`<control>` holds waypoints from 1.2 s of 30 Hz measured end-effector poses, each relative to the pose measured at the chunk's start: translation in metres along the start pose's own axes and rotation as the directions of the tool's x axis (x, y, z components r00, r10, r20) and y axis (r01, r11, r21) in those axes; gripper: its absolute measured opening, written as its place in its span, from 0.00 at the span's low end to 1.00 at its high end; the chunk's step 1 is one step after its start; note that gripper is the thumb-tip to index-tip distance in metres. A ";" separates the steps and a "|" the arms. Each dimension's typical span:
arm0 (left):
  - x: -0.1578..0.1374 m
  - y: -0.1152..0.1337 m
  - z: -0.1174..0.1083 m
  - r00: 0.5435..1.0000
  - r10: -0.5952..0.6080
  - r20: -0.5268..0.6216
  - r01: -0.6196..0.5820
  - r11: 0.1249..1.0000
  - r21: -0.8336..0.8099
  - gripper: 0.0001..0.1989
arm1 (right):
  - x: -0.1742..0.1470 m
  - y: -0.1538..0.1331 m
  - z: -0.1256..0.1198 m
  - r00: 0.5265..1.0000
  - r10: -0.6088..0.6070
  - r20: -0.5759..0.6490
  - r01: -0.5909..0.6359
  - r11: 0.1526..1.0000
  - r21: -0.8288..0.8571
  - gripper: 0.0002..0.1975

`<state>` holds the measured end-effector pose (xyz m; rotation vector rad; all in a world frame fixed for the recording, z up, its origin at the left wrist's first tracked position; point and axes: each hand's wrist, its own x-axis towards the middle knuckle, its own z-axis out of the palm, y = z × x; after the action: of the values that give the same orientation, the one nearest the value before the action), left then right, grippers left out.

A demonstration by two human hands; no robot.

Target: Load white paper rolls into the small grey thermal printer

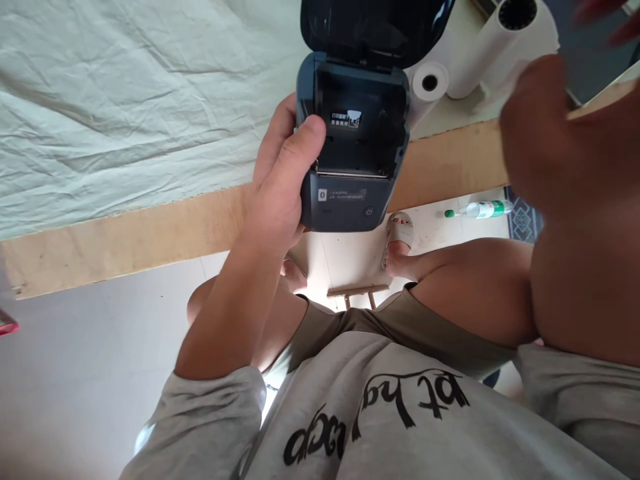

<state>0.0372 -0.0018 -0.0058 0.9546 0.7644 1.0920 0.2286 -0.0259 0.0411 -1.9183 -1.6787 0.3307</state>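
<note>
My left hand (290,153) grips a dark blue portable label printer (345,203) by its left side, the thumb over the rim of the paper bay. The printer's black lid (375,27) is swung up, and the bay inside holds no roll. A small printed label and a power button show on it. At the right, my right hand (575,140) is raised over the table edge, blurred, thumb and fingers apart with nothing visible between them. Close by stand a small white paper roll (429,83) and a larger white roll (500,50).
A pale green cloth (140,107) covers the table at left, above its wooden edge (125,247). A dark flat object (595,60) lies at the upper right. On the floor are a plastic bottle (483,209), a patterned mat (523,217) and a wooden stool (357,291).
</note>
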 end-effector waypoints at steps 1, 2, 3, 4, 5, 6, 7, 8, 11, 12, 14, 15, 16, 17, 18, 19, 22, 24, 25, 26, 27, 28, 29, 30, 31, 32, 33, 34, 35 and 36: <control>0.000 0.000 0.000 1.000 -0.001 0.002 0.001 1.000 0.001 0.09 | -0.001 -0.004 0.003 0.996 -0.065 0.053 0.070 0.992 -0.106 0.19; 0.000 0.000 0.001 1.000 -0.003 0.003 0.003 1.000 -0.001 0.09 | -0.002 -0.006 0.007 0.987 -0.105 0.122 0.128 0.971 -0.202 0.19; 0.000 0.000 0.001 1.000 -0.002 0.001 0.002 1.000 -0.002 0.09 | -0.001 -0.008 0.012 0.982 -0.116 0.151 0.154 0.951 -0.270 0.19; 0.000 0.000 0.001 1.000 0.004 0.000 -0.004 1.000 -0.001 0.10 | 0.000 -0.009 0.017 0.978 -0.110 0.176 0.161 0.937 -0.311 0.19; 0.000 -0.001 0.001 1.000 0.005 0.002 -0.005 1.000 0.000 0.10 | 0.001 -0.008 0.023 0.977 -0.104 0.184 0.162 0.928 -0.336 0.20; 0.000 -0.001 0.001 1.000 0.006 0.006 -0.006 1.000 0.001 0.09 | 0.003 -0.007 0.028 0.978 -0.105 0.179 0.163 0.922 -0.350 0.20; 0.000 -0.001 0.001 1.000 0.011 0.012 -0.011 1.000 0.000 0.09 | 0.006 -0.006 0.032 0.976 -0.112 0.187 0.174 0.918 -0.358 0.20; 0.000 -0.001 0.001 1.000 0.013 0.017 -0.013 1.000 0.001 0.09 | 0.008 -0.004 0.036 0.971 -0.122 0.207 0.191 0.915 -0.356 0.20; 0.001 -0.001 -0.001 0.999 -0.002 0.034 0.001 1.000 0.017 0.10 | 0.014 0.001 0.043 0.956 -0.162 0.244 0.234 0.924 -0.302 0.19; 0.001 -0.001 -0.001 0.999 -0.007 0.032 0.006 1.000 0.024 0.10 | 0.015 0.002 0.044 0.950 -0.180 0.255 0.251 0.927 -0.278 0.19; 0.001 0.000 -0.001 1.000 -0.013 0.021 0.013 1.000 0.020 0.10 | 0.014 0.004 0.044 0.934 -0.220 0.280 0.289 0.928 -0.237 0.20; 0.001 0.000 -0.001 1.000 -0.010 0.017 0.010 1.000 0.011 0.10 | 0.014 0.005 0.044 0.925 -0.238 0.295 0.309 0.924 -0.225 0.20; 0.001 0.000 -0.001 1.000 -0.002 0.019 0.003 1.000 -0.001 0.10 | 0.013 0.005 0.044 0.918 -0.251 0.309 0.326 0.919 -0.222 0.20; 0.000 0.000 -0.001 1.000 0.002 0.026 -0.001 1.000 -0.012 0.10 | 0.012 0.005 0.044 0.914 -0.258 0.313 0.335 0.915 -0.224 0.20; 0.000 0.000 0.000 0.999 0.000 0.033 0.000 1.000 -0.021 0.10 | 0.011 0.006 0.044 0.915 -0.258 0.311 0.335 0.914 -0.229 0.19; 0.000 -0.001 0.000 0.999 -0.009 0.034 0.010 1.000 -0.027 0.10 | 0.010 0.006 0.043 0.920 -0.254 0.300 0.329 0.915 -0.234 0.18; 0.002 -0.002 -0.002 0.999 -0.031 0.021 0.032 0.999 -0.044 0.09 | 0.009 0.006 0.041 0.931 -0.246 0.270 0.310 0.924 -0.223 0.18; 0.003 -0.002 -0.003 0.999 -0.022 0.025 0.023 0.999 -0.048 0.08 | 0.007 0.007 0.039 0.924 -0.257 0.284 0.317 0.929 -0.190 0.19; 0.004 -0.003 -0.005 0.999 -0.012 0.040 0.014 0.999 -0.046 0.08 | 0.006 0.007 0.039 0.919 -0.261 0.294 0.320 0.931 -0.175 0.20; 0.005 -0.003 -0.006 0.998 -0.008 0.055 0.010 0.999 -0.042 0.08 | 0.005 0.007 0.039 0.915 -0.261 0.306 0.321 0.932 -0.166 0.20; 0.005 -0.003 -0.007 0.998 -0.010 0.065 0.012 0.999 -0.033 0.08 | 0.004 0.007 0.038 0.914 -0.258 0.313 0.319 0.933 -0.163 0.20; 0.005 -0.003 -0.008 0.997 -0.016 0.078 0.017 1.000 -0.023 0.08 | 0.003 0.006 0.038 0.916 -0.251 0.313 0.313 0.935 -0.167 0.19; 0.005 -0.003 -0.009 0.996 -0.022 0.090 0.023 1.000 -0.014 0.09 | 0.003 0.006 0.038 0.921 -0.241 0.305 0.302 0.938 -0.171 0.19; 0.005 -0.003 -0.010 0.995 -0.029 0.095 0.030 1.000 -0.009 0.09 | 0.002 0.006 0.038 0.927 -0.232 0.293 0.291 0.941 -0.173 0.19; 0.005 -0.003 -0.010 0.995 -0.035 0.089 0.036 0.999 -0.009 0.09 | 0.002 0.006 0.038 0.933 -0.226 0.280 0.279 0.946 -0.167 0.19; 0.005 -0.003 -0.010 0.995 -0.038 0.088 0.039 0.999 -0.013 0.09 | 0.002 0.006 0.038 0.937 -0.223 0.271 0.269 0.951 -0.150 0.19; 0.005 -0.003 -0.010 0.995 -0.039 0.091 0.041 0.999 -0.017 0.09 | 0.002 0.005 0.037 0.938 -0.222 0.267 0.261 0.958 -0.121 0.18; 0.005 -0.003 -0.011 0.995 -0.041 0.094 0.043 0.999 -0.018 0.09 | 0.002 0.006 0.037 0.936 -0.226 0.269 0.256 0.963 -0.081 0.18; 0.004 -0.003 -0.011 0.994 -0.043 0.099 0.045 0.999 -0.017 0.09 | 0.002 0.006 0.038 0.933 -0.233 0.275 0.252 0.967 -0.035 0.18; 0.004 -0.002 -0.011 0.993 -0.047 0.107 0.049 0.999 -0.014 0.09 | 0.002 0.007 0.038 0.929 -0.243 0.280 0.249 0.968 0.016 0.19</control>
<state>0.0296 0.0047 -0.0128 0.9678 0.6868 0.9958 0.2143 -0.0151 0.0066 -1.7084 -2.0895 0.5062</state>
